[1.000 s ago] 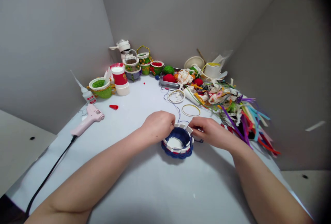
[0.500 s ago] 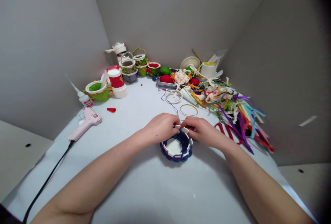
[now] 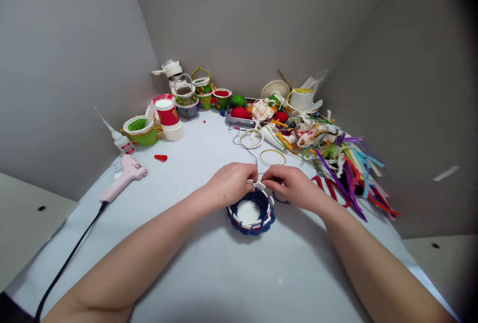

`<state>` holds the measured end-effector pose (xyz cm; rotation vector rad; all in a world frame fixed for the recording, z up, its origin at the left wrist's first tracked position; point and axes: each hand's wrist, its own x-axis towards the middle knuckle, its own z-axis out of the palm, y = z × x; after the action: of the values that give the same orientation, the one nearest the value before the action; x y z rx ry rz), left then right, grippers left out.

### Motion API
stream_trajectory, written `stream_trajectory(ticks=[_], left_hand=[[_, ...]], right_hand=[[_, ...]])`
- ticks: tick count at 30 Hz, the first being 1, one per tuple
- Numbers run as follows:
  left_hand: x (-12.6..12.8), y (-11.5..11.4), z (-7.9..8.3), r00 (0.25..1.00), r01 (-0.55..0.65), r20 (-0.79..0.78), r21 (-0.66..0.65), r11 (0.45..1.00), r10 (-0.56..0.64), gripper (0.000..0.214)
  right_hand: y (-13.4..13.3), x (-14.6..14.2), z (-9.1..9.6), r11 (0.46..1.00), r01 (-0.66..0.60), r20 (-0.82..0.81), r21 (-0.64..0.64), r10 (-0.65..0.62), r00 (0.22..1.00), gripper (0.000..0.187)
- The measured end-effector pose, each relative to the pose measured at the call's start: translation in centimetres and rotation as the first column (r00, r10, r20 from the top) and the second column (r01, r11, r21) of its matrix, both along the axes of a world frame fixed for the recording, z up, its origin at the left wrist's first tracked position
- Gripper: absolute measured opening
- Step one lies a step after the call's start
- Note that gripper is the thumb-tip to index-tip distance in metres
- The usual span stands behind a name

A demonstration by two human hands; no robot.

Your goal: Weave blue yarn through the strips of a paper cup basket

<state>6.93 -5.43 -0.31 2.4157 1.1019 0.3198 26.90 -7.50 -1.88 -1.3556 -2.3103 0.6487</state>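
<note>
Hands close together: left hand (image 3: 231, 183) and right hand (image 3: 293, 187) pinched at far rim of small blue-and-white woven basket (image 3: 250, 212), lower centre of frame. Held item too small to tell. Thin blue cord (image 3: 249, 153) runs up from there, past gold hoop (image 3: 272, 158). Pink hot glue gun (image 3: 125, 178) lower left; ribbon pile (image 3: 347, 173) right; metal tray (image 3: 235, 122) far back.
</note>
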Motion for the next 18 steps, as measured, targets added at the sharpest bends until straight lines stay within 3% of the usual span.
stream_trajectory(ticks=[5, 12, 18], left_hand=[[-0.3, -0.1, 0.1, 1.000, 0.016, 0.019, -0.029, 0.999, -0.016, 0.016], [-0.1, -0.1, -0.2, 0.993, 0.058, 0.103, -0.069, 0.996, -0.051, 0.016], [0.1, -0.1, -0.6, 0.992, 0.060, 0.116, -0.014, 0.998, -0.058, 0.017]], right_hand=[[-0.2, 0.6, 1.0, 1.000, 0.003, 0.003, 0.004, -0.003, 1.000, 0.013], [-0.3, 0.4, 0.9, 1.000, 0.019, 0.046, -0.011, -0.019, 0.999, 0.014], [-0.5, 0.7, 1.3, 0.998, -0.018, 0.105, -0.066, 0.025, 0.994, 0.014]])
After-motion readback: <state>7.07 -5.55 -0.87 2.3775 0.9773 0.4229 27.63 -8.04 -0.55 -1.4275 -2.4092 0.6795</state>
